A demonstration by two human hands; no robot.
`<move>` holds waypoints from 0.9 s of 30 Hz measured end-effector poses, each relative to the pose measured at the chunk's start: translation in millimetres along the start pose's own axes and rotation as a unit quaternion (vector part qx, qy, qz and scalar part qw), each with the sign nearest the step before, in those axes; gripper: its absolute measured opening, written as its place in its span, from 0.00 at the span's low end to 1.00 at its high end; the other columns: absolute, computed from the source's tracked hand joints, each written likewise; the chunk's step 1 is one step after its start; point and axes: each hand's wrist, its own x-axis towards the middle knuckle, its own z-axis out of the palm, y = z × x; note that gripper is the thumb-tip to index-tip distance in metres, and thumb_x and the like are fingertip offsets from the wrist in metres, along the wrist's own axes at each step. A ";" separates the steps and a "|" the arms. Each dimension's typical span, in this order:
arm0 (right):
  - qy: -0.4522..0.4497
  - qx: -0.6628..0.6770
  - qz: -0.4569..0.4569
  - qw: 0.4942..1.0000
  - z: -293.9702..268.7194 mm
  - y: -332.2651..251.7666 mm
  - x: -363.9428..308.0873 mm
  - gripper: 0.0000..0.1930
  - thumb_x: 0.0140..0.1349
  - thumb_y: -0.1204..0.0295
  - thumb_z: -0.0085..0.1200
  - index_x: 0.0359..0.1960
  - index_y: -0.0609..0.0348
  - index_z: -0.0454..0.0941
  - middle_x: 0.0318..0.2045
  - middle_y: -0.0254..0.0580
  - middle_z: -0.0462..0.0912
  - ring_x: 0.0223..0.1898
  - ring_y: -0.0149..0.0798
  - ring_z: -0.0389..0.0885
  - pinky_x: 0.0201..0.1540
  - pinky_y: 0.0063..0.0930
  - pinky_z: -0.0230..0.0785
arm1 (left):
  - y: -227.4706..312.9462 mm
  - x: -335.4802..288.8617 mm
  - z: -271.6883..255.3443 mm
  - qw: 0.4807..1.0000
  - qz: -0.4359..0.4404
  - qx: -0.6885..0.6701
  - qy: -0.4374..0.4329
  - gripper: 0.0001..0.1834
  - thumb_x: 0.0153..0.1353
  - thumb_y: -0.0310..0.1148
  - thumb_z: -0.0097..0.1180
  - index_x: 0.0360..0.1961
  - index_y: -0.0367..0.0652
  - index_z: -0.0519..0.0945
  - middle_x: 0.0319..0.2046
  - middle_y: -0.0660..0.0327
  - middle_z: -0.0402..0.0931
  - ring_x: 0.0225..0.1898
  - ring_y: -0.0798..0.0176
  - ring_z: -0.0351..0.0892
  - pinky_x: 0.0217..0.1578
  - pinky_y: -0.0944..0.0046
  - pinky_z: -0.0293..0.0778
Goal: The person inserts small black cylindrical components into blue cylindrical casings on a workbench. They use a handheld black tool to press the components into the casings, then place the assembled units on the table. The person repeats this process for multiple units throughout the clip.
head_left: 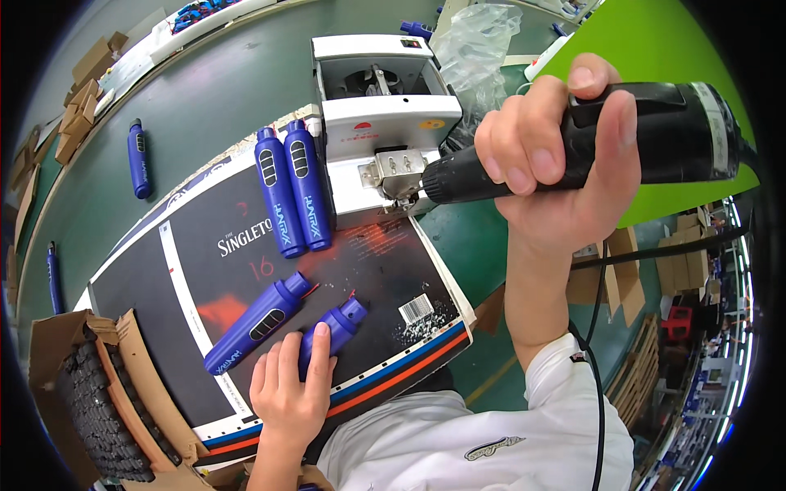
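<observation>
My right hand [565, 147] is wrapped round a black electric screwdriver [655, 135], thumb and fingers closed on its body. The screwdriver's tip meets the metal pick-up block [401, 173] at the front of a white screw feeder [381, 123]. My left hand [291, 393] grips a blue handle-shaped housing [344, 317] lying on the printed cardboard mat [196, 254]; part of it is hidden under my fingers. A thin red wire sticks out near its far end. Close beside it lies a second blue housing [258, 326], also with a red wire showing.
Two blue housings [296, 192] lie side by side left of the feeder. Single ones [139, 159] rest farther left on the green table [237, 82]. A carton [127, 327] of black parts stands at the near left. Crumpled clear plastic [483, 49] lies behind the feeder; a black cable [602, 393] hangs at right.
</observation>
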 end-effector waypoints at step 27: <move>0.006 0.188 0.114 0.975 29.7 -8.1 -13.8 0.17 0.71 0.56 0.48 0.48 0.57 0.67 0.19 0.30 0.72 0.18 0.28 0.71 0.24 0.22 0.66 | -5.2 -0.8 -5.0 0.998 -0.027 -0.057 0.000 0.29 0.46 0.35 0.68 0.53 0.42 0.81 0.39 0.52 0.77 0.36 0.53 0.79 0.33 0.59 0.72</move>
